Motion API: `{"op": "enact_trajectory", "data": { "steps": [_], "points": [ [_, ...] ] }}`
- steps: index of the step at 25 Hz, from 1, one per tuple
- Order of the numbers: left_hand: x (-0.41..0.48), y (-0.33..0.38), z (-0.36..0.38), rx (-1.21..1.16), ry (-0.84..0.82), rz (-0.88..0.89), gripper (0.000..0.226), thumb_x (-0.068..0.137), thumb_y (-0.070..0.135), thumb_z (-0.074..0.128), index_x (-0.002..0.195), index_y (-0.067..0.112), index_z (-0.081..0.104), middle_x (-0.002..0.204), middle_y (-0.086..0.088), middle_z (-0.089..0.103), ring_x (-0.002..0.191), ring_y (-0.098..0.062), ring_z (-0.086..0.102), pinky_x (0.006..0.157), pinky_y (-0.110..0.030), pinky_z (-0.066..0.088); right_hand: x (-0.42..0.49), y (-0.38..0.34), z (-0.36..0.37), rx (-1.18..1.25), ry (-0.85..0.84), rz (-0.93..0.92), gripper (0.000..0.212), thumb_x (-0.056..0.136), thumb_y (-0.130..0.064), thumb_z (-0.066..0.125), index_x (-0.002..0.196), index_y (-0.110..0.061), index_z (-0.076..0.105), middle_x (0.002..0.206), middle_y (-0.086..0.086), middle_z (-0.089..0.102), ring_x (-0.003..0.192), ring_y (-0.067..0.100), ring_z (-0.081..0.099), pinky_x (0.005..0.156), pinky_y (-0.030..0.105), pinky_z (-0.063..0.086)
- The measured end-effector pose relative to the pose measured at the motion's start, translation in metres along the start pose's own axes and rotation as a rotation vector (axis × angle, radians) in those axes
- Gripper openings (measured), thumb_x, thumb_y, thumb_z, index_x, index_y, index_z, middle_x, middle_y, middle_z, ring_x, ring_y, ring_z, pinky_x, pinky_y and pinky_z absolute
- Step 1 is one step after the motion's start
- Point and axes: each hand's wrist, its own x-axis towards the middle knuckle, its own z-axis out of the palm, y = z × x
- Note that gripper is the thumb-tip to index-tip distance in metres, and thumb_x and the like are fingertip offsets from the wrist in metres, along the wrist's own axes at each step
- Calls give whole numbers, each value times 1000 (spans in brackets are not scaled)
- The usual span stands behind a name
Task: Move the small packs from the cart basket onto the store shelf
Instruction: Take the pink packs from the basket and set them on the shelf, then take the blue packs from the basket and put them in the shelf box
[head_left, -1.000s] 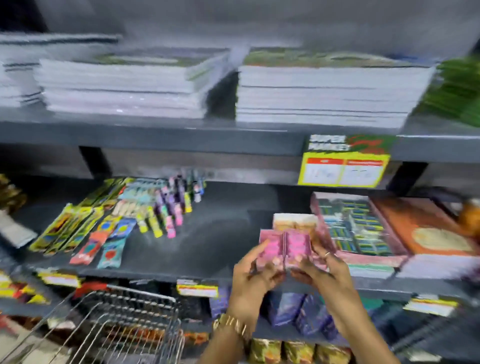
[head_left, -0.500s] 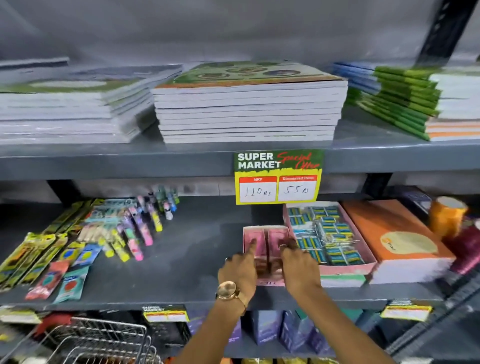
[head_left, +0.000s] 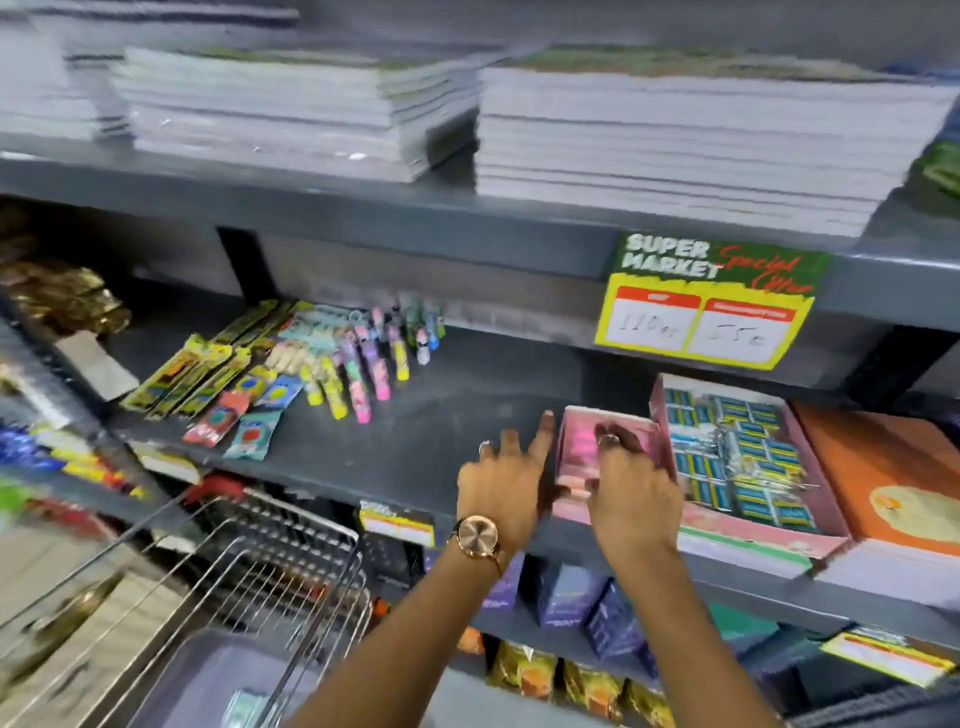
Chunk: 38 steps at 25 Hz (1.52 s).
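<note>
The small pink packs (head_left: 581, 451) lie on the grey middle shelf (head_left: 447, 415), right against a pink tray of blue packets (head_left: 748, 462). My right hand (head_left: 631, 493) rests on top of them, fingers curled over their far part and thumb at the near edge. Just left of the packs is my left hand (head_left: 506, 483), which wears a watch, has its fingers spread and holds nothing; its index finger points along their left side. The wire cart basket (head_left: 244, 566) is at the lower left, its contents blurred.
Pens and flat yellow packets (head_left: 291, 369) lie on the shelf's left part. An orange box (head_left: 893, 483) sits at the right. Notebook stacks (head_left: 685, 140) fill the shelf above, with a price sign (head_left: 711, 301) on its edge. Boxes and packets stand on the shelf below.
The pink packs went from being held up in both hands to lying on the shelf. My left hand has come off them and opened. The view has swung left towards the cart.
</note>
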Motion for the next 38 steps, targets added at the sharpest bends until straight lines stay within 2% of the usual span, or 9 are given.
{"op": "enact_trajectory", "data": {
  "steps": [2,5,11,15,20,24,29,33,38],
  "points": [
    [-23,-30,-5,-12,77,-83,84,84,53,53,151,35,7,118,-12,50,103,-35,54,55,-37,40,-21,-38,3,114,-23,-180,43,87,-13,56,128,-25,51,132,1,53,104,30,68,82,38,54],
    [-70,-93,-13,-37,117,-303,81,79,40,54,150,31,16,114,-11,49,103,-35,55,63,-42,51,-58,-102,19,240,-135,-444,33,90,-22,51,122,-29,56,127,-4,52,103,30,66,83,40,52],
    [-215,-228,22,-103,-7,-848,45,88,50,46,125,23,47,121,-7,52,111,-33,55,66,-39,47,-123,-220,82,341,-476,-822,26,84,-27,61,110,-27,66,117,-2,66,110,27,62,88,38,52],
    [-307,-288,88,-285,-244,-1109,57,91,51,47,134,15,44,132,-13,56,120,-34,54,93,-42,48,-150,-282,156,128,-753,-965,29,85,-23,60,113,-22,65,120,8,64,109,29,61,90,35,51],
    [-364,-313,192,-626,-403,-1337,60,92,53,44,131,6,45,131,-22,57,120,-37,55,95,-39,44,-154,-347,282,-182,-1043,-973,15,88,-13,58,89,0,67,108,23,65,110,32,62,83,32,46],
    [-355,-322,257,-778,-415,-1424,69,88,50,55,137,3,40,134,-26,52,123,-38,52,98,-39,42,-165,-363,373,-361,-1038,-1029,45,87,-13,59,131,-1,50,139,22,50,129,32,50,105,35,42],
    [-348,-316,317,-690,-373,-1382,86,68,52,72,134,7,39,130,-16,52,118,-36,52,93,-43,46,-195,-363,449,-353,-833,-1312,70,90,-16,49,152,-12,16,160,10,19,146,27,25,116,44,30],
    [-344,-308,329,-612,-360,-1356,88,62,53,74,130,8,41,129,-13,50,115,-36,52,88,-44,48,-201,-358,466,-392,-765,-1326,52,93,-18,44,143,-12,35,153,12,31,140,29,31,110,44,37],
    [-342,-320,331,-778,-354,-1452,72,64,37,76,124,9,48,130,-15,46,114,-38,53,95,-40,47,-193,-359,460,-452,-717,-1152,69,69,-19,80,130,-13,47,130,11,48,123,34,43,97,44,45]
  ]
}}
